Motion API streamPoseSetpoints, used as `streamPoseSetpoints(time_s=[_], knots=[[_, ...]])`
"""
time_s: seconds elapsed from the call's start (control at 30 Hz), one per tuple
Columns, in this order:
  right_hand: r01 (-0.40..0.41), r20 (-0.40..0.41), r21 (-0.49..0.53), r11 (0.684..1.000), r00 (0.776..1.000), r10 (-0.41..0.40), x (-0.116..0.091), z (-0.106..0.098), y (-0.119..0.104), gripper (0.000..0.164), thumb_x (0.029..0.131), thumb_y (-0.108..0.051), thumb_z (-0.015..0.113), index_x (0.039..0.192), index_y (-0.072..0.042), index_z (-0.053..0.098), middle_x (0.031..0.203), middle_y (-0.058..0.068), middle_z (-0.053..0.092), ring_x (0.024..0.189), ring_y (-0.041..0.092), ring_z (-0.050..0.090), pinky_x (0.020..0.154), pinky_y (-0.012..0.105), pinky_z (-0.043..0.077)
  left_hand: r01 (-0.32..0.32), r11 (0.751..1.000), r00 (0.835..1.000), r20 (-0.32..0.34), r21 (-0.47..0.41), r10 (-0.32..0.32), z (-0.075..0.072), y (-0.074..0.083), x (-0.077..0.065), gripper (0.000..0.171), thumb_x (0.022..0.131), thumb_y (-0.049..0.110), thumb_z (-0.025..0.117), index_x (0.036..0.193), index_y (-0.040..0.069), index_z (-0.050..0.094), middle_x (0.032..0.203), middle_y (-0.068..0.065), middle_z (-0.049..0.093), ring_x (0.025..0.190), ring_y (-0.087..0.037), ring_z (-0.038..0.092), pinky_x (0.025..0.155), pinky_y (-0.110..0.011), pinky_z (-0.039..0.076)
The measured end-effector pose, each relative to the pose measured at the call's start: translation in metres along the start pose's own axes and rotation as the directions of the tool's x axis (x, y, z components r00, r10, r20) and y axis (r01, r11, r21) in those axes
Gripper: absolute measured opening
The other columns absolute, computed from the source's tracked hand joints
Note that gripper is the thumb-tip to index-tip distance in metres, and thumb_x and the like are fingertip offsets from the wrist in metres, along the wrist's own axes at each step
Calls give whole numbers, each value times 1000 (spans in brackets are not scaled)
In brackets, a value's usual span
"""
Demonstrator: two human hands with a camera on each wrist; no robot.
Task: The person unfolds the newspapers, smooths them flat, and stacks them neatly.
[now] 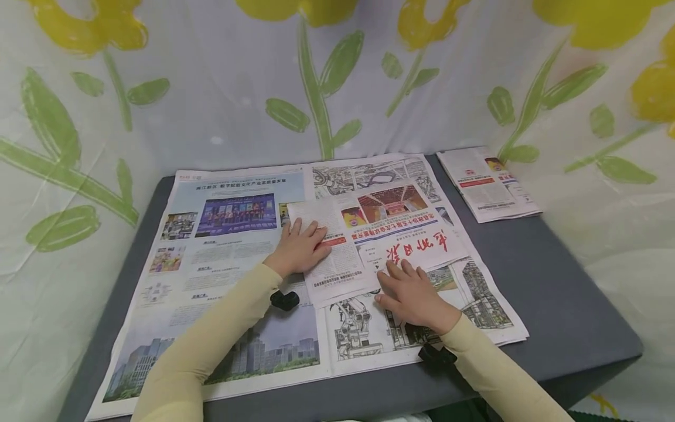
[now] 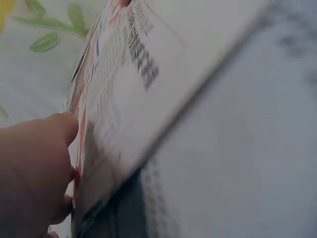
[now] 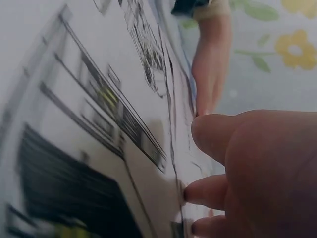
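Observation:
A folded newspaper (image 1: pixel 377 237) with red headline characters and photos lies at a slant over a large spread-out newspaper (image 1: pixel 232 258). On its left part my left hand (image 1: pixel 297 249) rests with fingers spread. My right hand (image 1: pixel 413 296) touches its near edge, fingers extended, the palm above the drawings on the sheet beneath. From the left wrist, the hand (image 2: pixel 34 163) lies against the folded newspaper (image 2: pixel 124 94), its fingertips partly hidden. In the right wrist view, the right hand (image 3: pixel 267 168) meets the printed paper (image 3: pixel 99 109), with the left hand (image 3: pixel 210 64) beyond it.
A second folded newspaper (image 1: pixel 487 184) lies at the table's back right corner. The dark grey table (image 1: pixel 569 305) shows along the right side and front edge. A white curtain (image 1: pixel 211 82) with yellow flowers and green leaves surrounds the back and sides.

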State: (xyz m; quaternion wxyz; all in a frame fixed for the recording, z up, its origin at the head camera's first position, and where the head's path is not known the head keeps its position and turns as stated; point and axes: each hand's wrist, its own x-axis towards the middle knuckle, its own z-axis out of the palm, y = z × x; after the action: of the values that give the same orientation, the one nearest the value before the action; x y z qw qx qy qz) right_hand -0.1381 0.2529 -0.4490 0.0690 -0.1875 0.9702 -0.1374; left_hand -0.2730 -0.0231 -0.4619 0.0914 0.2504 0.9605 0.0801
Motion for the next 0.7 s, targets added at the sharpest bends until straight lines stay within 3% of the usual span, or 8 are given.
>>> streamPoseSetpoints(time_s=[0.27,0.33,0.5,0.7], knots=[[-55,42,-44,998,997,57,20,-13,12,57,106,-40,50,152,-6,49,162,31,31,149,60,20,115,78,17,8,1000,999,-38,23,-7,6,1,-41,67,107,54,39,161,16,33,167,-17,31,155,-53,14,122,-71,11],[-61,29,-78,995,998,63,28,-17,18,57,106,-41,49,151,-7,49,159,29,36,145,58,28,113,75,24,5,1000,999,-49,29,-3,9,5,-52,67,106,54,40,161,15,33,166,-18,33,154,-53,16,122,-71,12],[-98,28,-132,986,994,102,53,-25,31,61,105,-45,48,153,-6,47,157,30,37,140,58,32,107,72,29,-29,999,996,-82,42,33,18,21,-74,66,105,53,44,158,15,40,163,-20,38,152,-54,22,121,-71,15],[-175,56,-118,977,982,182,82,-29,42,68,105,-48,46,158,-6,37,164,32,26,148,60,22,115,75,23,-92,996,992,-85,12,93,27,44,-93,63,105,54,46,156,17,44,161,-19,41,152,-52,25,122,-69,17]])
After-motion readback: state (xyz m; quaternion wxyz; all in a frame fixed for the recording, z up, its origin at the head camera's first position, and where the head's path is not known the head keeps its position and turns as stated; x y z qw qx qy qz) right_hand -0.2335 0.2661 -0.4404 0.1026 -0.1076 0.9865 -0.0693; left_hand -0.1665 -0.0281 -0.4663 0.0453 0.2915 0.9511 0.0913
